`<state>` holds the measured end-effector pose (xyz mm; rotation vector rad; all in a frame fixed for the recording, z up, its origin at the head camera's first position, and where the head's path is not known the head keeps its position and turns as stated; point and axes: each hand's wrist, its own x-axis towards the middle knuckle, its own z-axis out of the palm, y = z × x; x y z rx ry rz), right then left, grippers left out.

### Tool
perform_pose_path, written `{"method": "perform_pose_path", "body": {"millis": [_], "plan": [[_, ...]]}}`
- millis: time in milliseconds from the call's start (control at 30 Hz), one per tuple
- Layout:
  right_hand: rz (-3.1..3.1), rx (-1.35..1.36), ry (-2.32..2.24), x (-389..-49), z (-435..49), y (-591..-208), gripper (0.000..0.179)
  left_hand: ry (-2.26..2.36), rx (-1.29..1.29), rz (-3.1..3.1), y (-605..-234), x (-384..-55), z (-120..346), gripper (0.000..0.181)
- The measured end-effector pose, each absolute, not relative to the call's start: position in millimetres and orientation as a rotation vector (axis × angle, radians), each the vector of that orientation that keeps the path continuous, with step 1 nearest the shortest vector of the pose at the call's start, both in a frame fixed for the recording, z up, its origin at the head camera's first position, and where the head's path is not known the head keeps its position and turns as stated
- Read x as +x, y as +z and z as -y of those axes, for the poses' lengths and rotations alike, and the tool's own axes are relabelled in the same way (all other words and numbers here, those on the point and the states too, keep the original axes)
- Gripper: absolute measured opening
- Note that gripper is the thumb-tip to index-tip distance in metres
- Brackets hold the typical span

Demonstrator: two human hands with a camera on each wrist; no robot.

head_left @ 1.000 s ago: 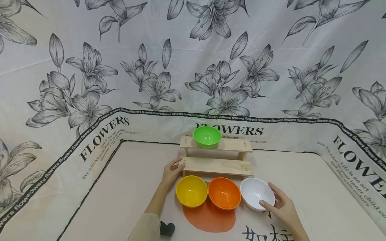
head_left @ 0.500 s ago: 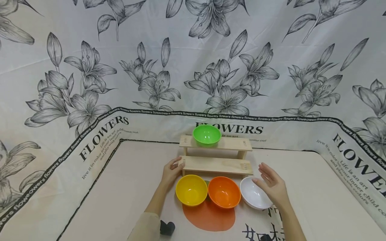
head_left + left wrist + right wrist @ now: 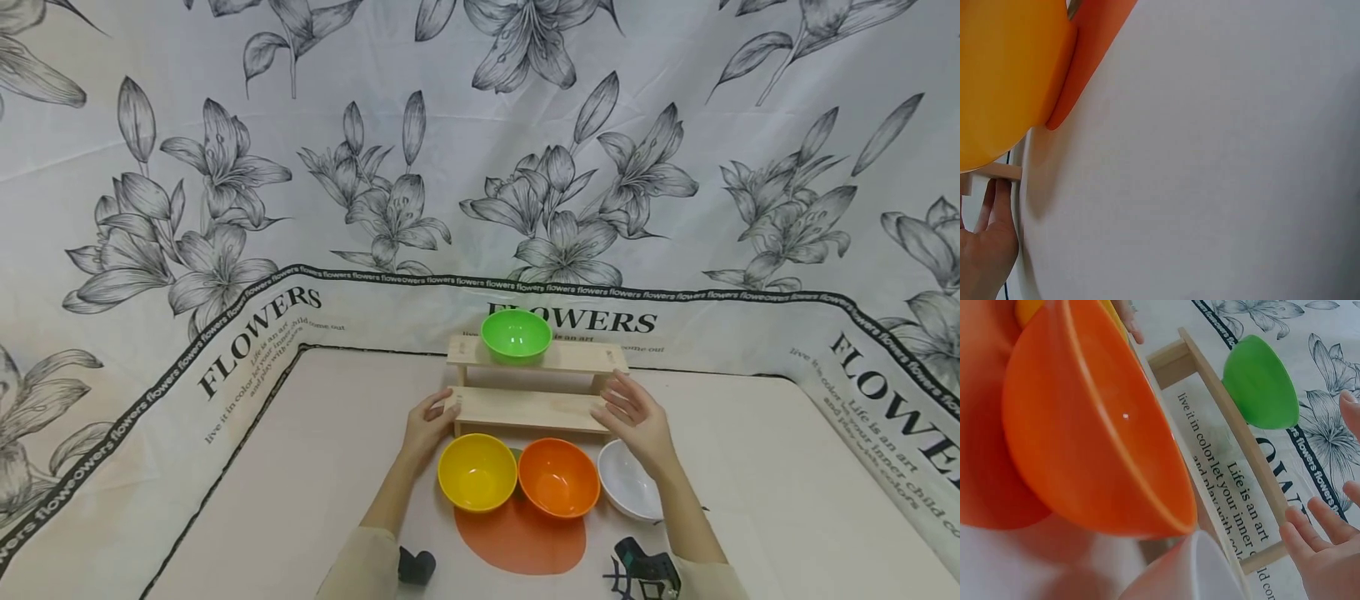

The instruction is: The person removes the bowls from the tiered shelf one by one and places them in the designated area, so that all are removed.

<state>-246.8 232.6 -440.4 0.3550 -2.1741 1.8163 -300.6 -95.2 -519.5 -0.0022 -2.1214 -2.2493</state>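
The right hand [image 3: 637, 421] is spread wide, holding nothing, at the right end of the wooden stand [image 3: 528, 408]; whether its thumb touches the lower shelf I cannot tell. The left hand [image 3: 427, 427] is narrowed on the left end of that same shelf, fingers and thumb at its edge, so it is the nearer of the two. The stand's long axis runs left to right between the hands, its lower shelf near and its upper shelf far. On the near side, in a row from left to right, sit the yellow bowl [image 3: 477, 473], the orange bowl [image 3: 558, 479] and the white bowl [image 3: 626, 483], the last partly hidden by the right hand and wrist. The green bowl [image 3: 516, 337] rests on the far shelf, left of its middle.
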Motion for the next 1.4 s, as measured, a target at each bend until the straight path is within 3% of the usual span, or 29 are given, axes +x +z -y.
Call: {"method": "perform_pose_path", "body": {"millis": [567, 1400], "plan": [[2.198, 0.456, 1.904, -285, -206, -424, 0.076, -2.253, -0.001, 2.124, -520, -302, 94, 0.045], [2.309, 0.417, 1.901, -297, -175, -417, 0.084, -2.265, -0.007, 2.127, -519, -301, 95, 0.046]]}}
